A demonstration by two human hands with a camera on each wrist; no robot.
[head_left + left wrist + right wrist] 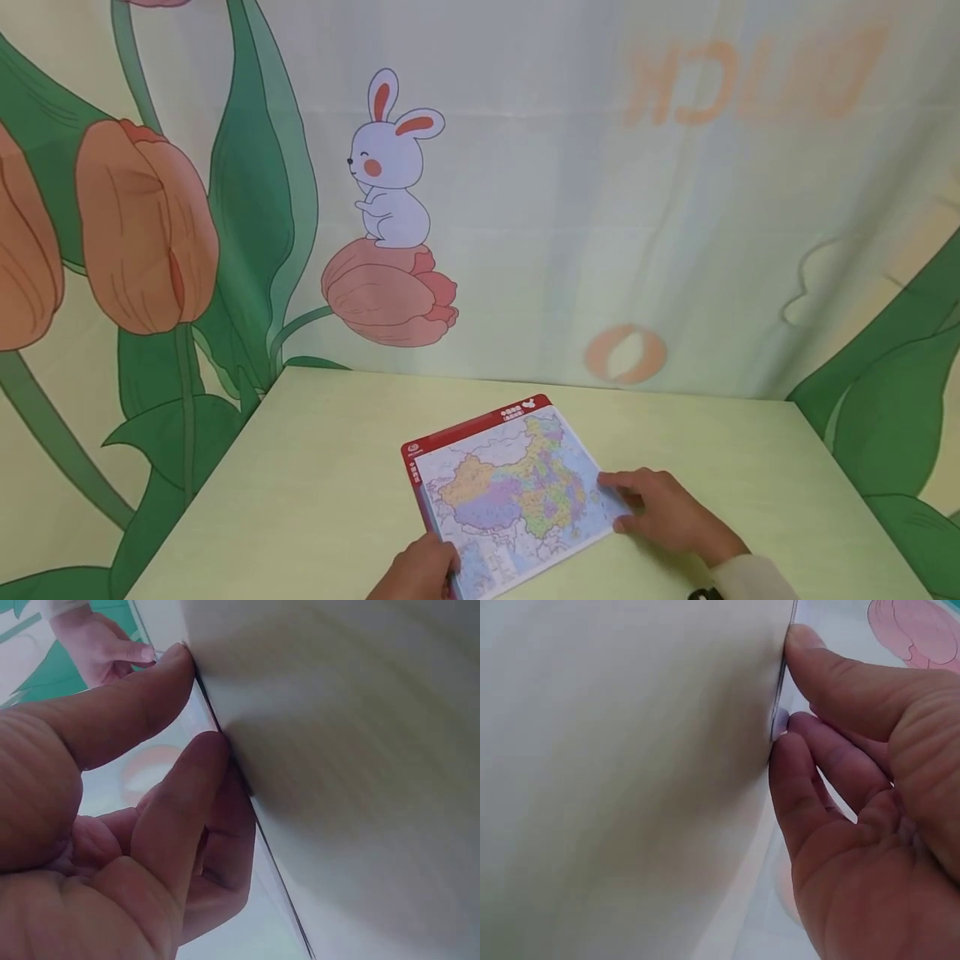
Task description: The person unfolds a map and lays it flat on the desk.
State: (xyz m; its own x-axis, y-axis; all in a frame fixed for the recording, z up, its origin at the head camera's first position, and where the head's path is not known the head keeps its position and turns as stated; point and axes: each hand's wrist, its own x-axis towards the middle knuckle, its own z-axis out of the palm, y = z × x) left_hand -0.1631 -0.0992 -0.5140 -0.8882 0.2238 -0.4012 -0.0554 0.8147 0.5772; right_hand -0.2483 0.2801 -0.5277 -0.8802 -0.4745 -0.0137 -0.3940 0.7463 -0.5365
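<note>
A flat map board with a red border lies tilted at an angle on the pale table, printed with a coloured map of China. My left hand holds its lower left edge. At the lower right corner, my right hand grips the board, index finger on the side edge and thumb near the bottom. Both wrist views show the board edge-on as a thin line; curled fingers of the left hand and of the right hand meet that edge close to the tabletop.
The light yellow table extends around the board. Behind it hangs a curtain printed with tulips, leaves and a white rabbit. A pale sleeve covers the right wrist, with a dark band below.
</note>
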